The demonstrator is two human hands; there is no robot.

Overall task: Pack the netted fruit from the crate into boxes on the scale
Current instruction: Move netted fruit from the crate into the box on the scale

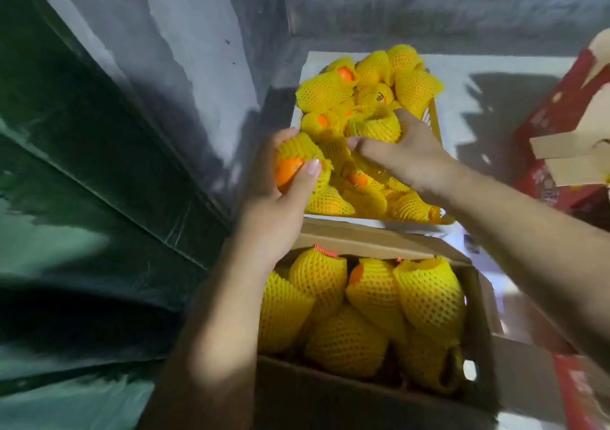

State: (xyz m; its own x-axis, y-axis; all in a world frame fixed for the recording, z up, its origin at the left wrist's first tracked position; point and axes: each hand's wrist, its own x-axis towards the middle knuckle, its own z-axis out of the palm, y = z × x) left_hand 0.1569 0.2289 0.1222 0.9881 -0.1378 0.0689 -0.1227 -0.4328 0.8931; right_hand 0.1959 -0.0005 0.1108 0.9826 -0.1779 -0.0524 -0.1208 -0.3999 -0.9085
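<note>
Both hands are in the crate (435, 122) at upper centre of the frame — the left hand (280, 198) grips a netted orange (297, 162) at the crate's left edge, the right hand (406, 155) curls over another netted fruit (376, 127) in the heap. Below, lower centre, an open cardboard box (363, 396) holds yellow-netted fruit (373, 301) packed close together. Red printed cartons (558, 106) sit at the right edge.

The netted fruit (363, 310) in the cardboard box (369, 393) wears bright yellow foam sleeves with a diamond mesh pattern; orange skin shows at the open ends. The box is plain brown. Beyond the box, the crate (435, 122) is yellow, filled with the same yellow mesh and orange. Right of the crate, cartons (558, 109) are red with tan flaps. Left of the box, a sheet (82, 165) is dark green.
</note>
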